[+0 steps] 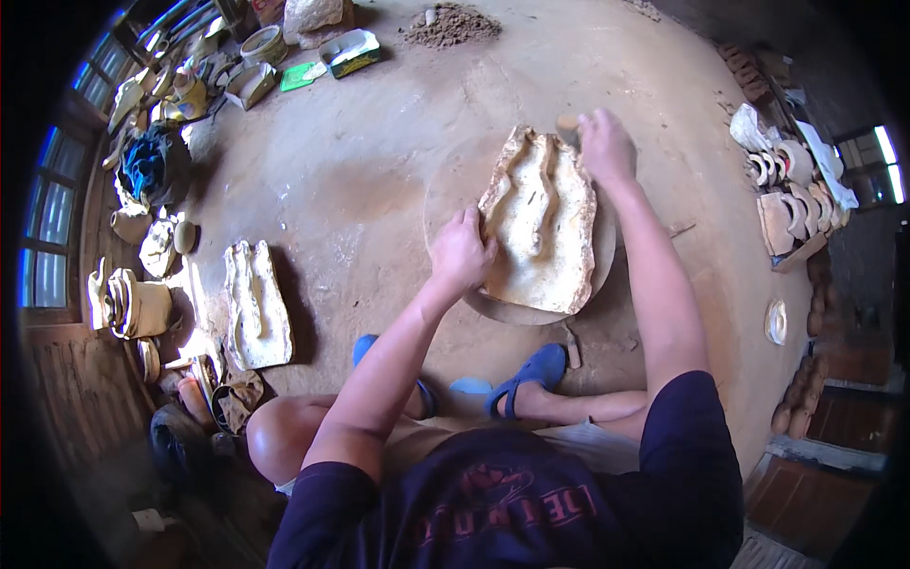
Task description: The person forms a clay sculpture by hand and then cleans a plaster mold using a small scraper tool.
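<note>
A cream plaster mould half (555, 247), with a long wavy hollow and rough brown edges, rests on a round board (517, 311) on the floor before me. My left hand (463, 254) is closed on the mould's left edge. Beyond its far right corner, my right hand (607, 147) is closed and slightly blurred. From its fingers a small rounded brown thing (567, 123) pokes out; its kind is unclear. A second, similar mould half (258, 305) lies on the floor to the left, hollow side up.
Stacked mould pieces (801, 204) stand at the right. A heap of brown earth (451, 26) lies at the far side, near an open box (350, 53). Clutter lines the left wall, including a blue cloth (144, 163). My blue clogs (536, 372) are close to the board.
</note>
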`<state>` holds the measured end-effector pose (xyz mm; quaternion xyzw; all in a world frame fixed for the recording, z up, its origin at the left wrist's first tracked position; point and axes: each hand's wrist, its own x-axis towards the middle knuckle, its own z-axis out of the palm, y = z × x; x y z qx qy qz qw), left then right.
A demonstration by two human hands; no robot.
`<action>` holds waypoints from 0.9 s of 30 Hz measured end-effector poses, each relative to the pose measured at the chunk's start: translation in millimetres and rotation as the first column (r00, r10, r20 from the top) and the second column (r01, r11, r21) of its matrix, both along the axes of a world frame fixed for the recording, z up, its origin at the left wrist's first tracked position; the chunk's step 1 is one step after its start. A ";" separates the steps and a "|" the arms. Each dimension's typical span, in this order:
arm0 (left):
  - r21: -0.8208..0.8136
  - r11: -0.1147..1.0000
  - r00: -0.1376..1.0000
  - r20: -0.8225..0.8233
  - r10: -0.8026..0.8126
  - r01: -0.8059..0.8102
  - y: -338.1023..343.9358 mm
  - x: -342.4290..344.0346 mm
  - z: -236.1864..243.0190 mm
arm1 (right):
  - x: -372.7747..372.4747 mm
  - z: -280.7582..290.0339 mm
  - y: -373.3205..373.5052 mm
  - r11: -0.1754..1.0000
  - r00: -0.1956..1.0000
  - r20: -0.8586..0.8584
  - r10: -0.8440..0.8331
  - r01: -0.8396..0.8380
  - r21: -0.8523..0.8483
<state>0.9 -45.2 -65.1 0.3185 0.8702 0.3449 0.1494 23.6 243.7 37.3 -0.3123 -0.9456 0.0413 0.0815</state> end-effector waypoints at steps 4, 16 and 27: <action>-0.003 1.000 0.999 0.025 -0.020 0.020 5.4 6.3 5.9 | 8.9 -12.1 -19.7 0.992 0.986 -0.158 0.051 -0.068 -0.104; 0.031 0.998 0.998 0.043 0.050 -0.052 0.6 23.7 -1.6 | 67.4 -6.8 -81.4 0.916 0.867 0.296 0.400 -0.366 -0.165; 0.107 0.989 0.995 0.017 0.097 -0.098 -4.2 39.3 -11.3 | 87.4 11.6 -104.0 0.885 0.828 0.319 0.462 -0.454 -0.102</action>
